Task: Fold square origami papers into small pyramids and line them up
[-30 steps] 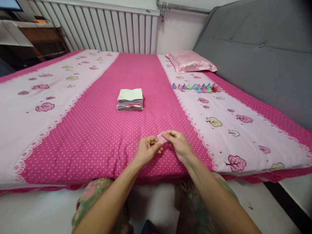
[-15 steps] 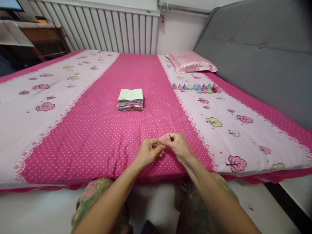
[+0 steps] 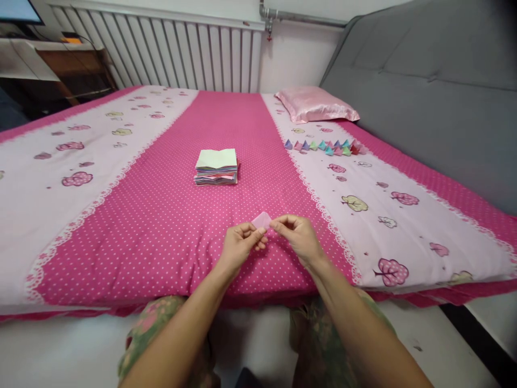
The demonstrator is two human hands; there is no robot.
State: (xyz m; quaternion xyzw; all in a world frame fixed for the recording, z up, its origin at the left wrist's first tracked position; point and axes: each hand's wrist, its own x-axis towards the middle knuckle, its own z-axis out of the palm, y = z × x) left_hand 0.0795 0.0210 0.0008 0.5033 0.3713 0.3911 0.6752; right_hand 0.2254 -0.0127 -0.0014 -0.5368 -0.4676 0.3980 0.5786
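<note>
Since half a second ago the small pink paper (image 3: pixel 262 220) has popped up above the fingertips, where before it was mostly buried between them. It sits low in the middle of the frame, just over the pink dotted bedsheet (image 3: pixel 169 226). Left hand (image 3: pixel 239 246) pinches its lower left edge, fingers curled shut on it. Right hand (image 3: pixel 297 238) pinches the right side, thumb and forefinger closed. Both hands nearly touch. Further up, a stack of paper squares (image 3: pixel 217 166) lies well apart.
</note>
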